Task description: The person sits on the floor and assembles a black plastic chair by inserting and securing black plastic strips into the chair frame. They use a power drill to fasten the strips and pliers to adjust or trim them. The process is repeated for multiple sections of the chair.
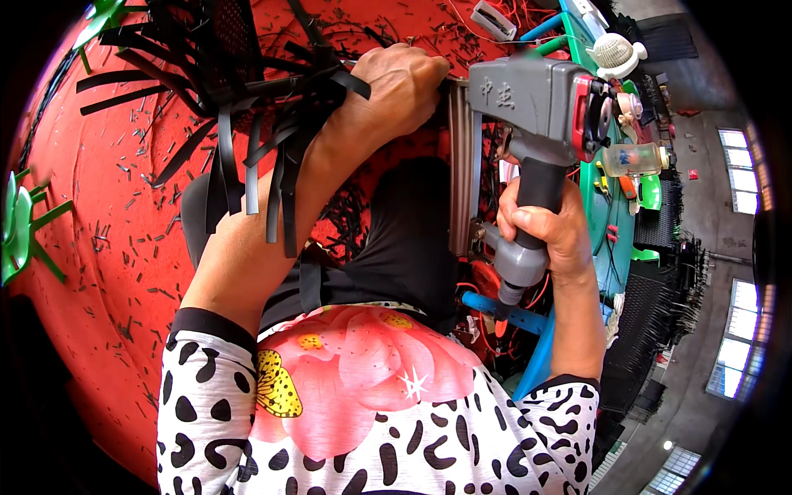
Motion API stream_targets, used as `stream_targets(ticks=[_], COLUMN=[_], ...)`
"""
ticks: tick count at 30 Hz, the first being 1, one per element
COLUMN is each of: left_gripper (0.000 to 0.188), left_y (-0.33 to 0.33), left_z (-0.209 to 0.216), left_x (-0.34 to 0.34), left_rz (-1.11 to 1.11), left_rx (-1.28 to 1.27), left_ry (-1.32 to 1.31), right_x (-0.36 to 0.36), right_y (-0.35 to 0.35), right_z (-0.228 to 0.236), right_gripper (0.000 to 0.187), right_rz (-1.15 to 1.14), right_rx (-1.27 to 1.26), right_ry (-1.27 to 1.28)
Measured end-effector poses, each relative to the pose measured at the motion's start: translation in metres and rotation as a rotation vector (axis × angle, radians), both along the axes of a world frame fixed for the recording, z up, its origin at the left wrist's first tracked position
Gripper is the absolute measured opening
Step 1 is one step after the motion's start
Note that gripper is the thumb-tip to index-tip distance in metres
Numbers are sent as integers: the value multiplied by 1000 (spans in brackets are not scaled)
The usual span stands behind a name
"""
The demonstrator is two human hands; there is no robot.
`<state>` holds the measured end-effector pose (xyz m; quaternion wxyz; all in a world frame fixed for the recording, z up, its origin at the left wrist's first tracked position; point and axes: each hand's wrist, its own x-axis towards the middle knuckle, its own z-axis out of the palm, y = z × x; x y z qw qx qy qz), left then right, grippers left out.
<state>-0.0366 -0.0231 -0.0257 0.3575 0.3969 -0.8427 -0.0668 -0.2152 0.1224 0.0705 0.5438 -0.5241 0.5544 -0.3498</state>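
Observation:
My right hand (554, 227) is wrapped round the dark grip of a grey air stapler (520, 99), whose long magazine stands upright beside my legs. At the upper middle, my left hand (400, 89) is a closed fist next to the stapler's nose. Its fingers curl over the edge of a black strap-woven frame (235, 37), though their tips are hidden. Loose black straps (225, 148) hang from this frame, and some drape over my left forearm. The spot where the stapler's nose meets the frame is partly hidden behind my left hand.
Black strap offcuts litter the red floor covering (107, 206). Green plastic legs (33, 223) stand at the left. On the right, a teal table (610, 256) carries a small white fan (617, 55) and a clear jar (634, 159). A blue bar (503, 312) and red hoses lie below the stapler.

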Motion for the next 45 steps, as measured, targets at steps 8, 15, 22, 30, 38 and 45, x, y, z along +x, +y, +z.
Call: stream_targets(ticks=[8,15,22,30,38,45], left_gripper=[22,24,7,13,26,25], left_y=[0,0,-8,-11,-10,2], left_z=[-1,-4,-14,-3,11,12], left_x=[-1,-2,-7,-4,13,34], left_rz=[14,41,4,-9,-23,-154], left_rx=[-9,-24,-247,-202,76,122], left_ry=[3,15,227,139,-112,-33], right_x=[0,3,4,-19,-177,-320], right_y=[-4,-5,-14,1,66,122], right_z=[6,11,13,7,-13,-102], right_gripper=[20,24,17,23,14,58], right_rz=[11,12,22,-116,-616,-813], right_rx=[23,26,46,-44,-130,387], right_ry=[60,138,141,-10,175,1171])
